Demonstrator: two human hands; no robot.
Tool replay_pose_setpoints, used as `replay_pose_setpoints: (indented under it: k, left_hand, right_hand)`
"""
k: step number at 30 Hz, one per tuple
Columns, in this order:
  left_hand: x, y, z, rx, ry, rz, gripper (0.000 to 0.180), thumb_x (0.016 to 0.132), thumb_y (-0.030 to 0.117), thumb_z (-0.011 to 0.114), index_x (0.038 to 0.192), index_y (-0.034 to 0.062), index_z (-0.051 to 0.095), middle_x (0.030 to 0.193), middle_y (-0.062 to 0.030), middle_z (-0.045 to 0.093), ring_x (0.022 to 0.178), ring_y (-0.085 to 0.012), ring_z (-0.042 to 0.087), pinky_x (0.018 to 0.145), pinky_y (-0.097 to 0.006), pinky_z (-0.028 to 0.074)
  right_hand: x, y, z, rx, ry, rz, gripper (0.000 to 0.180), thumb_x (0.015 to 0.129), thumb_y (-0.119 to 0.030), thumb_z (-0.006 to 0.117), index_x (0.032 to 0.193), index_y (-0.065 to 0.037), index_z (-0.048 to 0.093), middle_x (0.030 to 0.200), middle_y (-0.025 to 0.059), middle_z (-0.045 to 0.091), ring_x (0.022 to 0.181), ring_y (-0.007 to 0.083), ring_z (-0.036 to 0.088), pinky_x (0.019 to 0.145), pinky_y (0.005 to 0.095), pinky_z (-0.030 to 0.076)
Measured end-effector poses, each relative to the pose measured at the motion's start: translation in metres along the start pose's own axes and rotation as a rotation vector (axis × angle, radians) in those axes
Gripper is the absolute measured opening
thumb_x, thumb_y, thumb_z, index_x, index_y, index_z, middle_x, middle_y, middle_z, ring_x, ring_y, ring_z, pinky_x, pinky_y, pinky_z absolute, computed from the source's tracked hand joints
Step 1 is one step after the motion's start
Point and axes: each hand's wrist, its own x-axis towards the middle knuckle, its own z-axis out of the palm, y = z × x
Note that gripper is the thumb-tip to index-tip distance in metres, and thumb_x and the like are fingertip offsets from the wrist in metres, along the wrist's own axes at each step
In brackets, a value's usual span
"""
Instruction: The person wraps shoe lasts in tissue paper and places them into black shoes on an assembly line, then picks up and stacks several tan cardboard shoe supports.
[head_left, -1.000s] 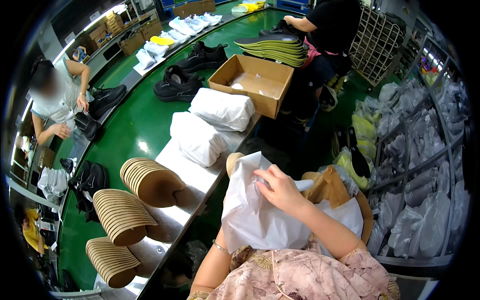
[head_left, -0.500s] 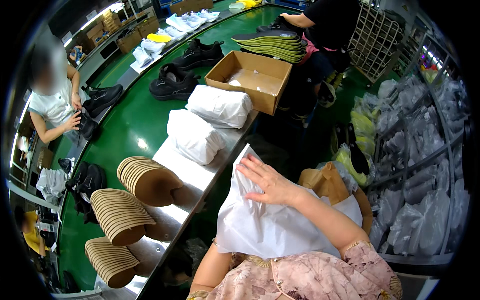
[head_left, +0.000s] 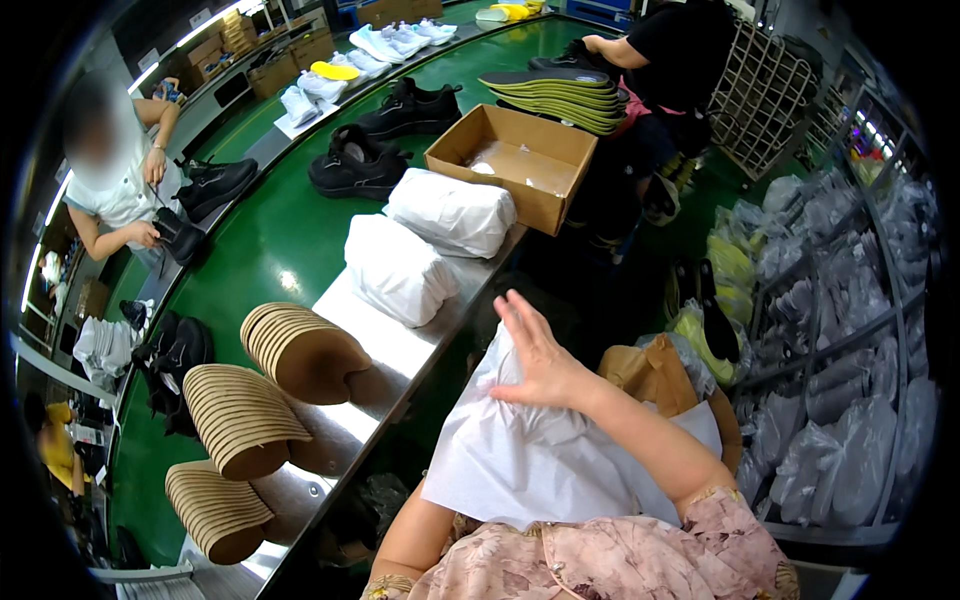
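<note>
White tissue paper [head_left: 530, 460] lies draped over my lap and left forearm. My right hand [head_left: 545, 372] is over its upper end, fingers stretched out and raised, the thumb near the crumpled top of the sheet. My left forearm [head_left: 408, 535] goes in under the paper, which hides the left hand and whatever it may hold. On the metal ledge to the left sit two white paper-wrapped bundles [head_left: 398, 270], [head_left: 455, 212], their contents hidden.
Three stacks of curved brown cardboard inserts [head_left: 240, 425] line the ledge. Behind the bundles stands an open cardboard box [head_left: 510, 165], beside black shoes [head_left: 360, 165] and green-edged insoles [head_left: 555, 95]. Brown paper [head_left: 650, 372] is at my right, near a rack of bagged items [head_left: 830, 350]. Co-workers handle black shoes.
The fingers of my right hand have lifted off the paper and now point upward. The upper end of the sheet has dropped and crumpled. Across the green table, a co-worker's hands have shifted around a shoe.
</note>
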Motion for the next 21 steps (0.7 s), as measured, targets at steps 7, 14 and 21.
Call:
replay_pose_setpoints:
  k: [7, 14, 21]
  left_hand:
    - [0.006, 0.0, -0.01, -0.026, -0.052, -0.022, 0.037, 0.094, 0.017, 0.044, 0.127, 0.0004, 0.043, 0.12, -0.0101, 0.052, 0.105, -0.0159, 0.052, 0.091, -0.026, 0.043]
    - [-0.007, 0.035, -0.003, 0.759, 0.489, 0.246, 0.023, 0.087, 0.006, 0.053, 0.108, -0.0019, 0.057, 0.104, -0.0095, 0.06, 0.092, -0.016, 0.058, 0.084, -0.027, 0.046]
    - [0.0, 0.019, 0.062, 0.505, 0.119, 0.503, 0.054, 0.092, 0.034, 0.049, 0.132, 0.0006, 0.034, 0.13, -0.0121, 0.044, 0.12, -0.0224, 0.043, 0.098, -0.035, 0.036]
  right_hand:
    - [0.007, -0.005, -0.003, 0.261, -0.038, 0.116, 0.107, 0.064, -0.028, 0.074, 0.144, -0.011, 0.004, 0.141, 0.0236, 0.016, 0.131, 0.0399, 0.021, 0.108, 0.0407, 0.023]
    - [0.008, 0.025, -0.053, -0.398, 0.427, 0.007, 0.095, 0.064, -0.014, 0.07, 0.142, -0.01, 0.016, 0.137, 0.0247, 0.021, 0.116, 0.0415, 0.035, 0.094, 0.0459, 0.036]
    - [0.014, -0.036, -0.029, -0.644, 0.592, -0.104, 0.087, 0.069, -0.013, 0.066, 0.143, -0.018, 0.02, 0.138, 0.0262, 0.019, 0.113, 0.0416, 0.036, 0.087, 0.054, 0.033]
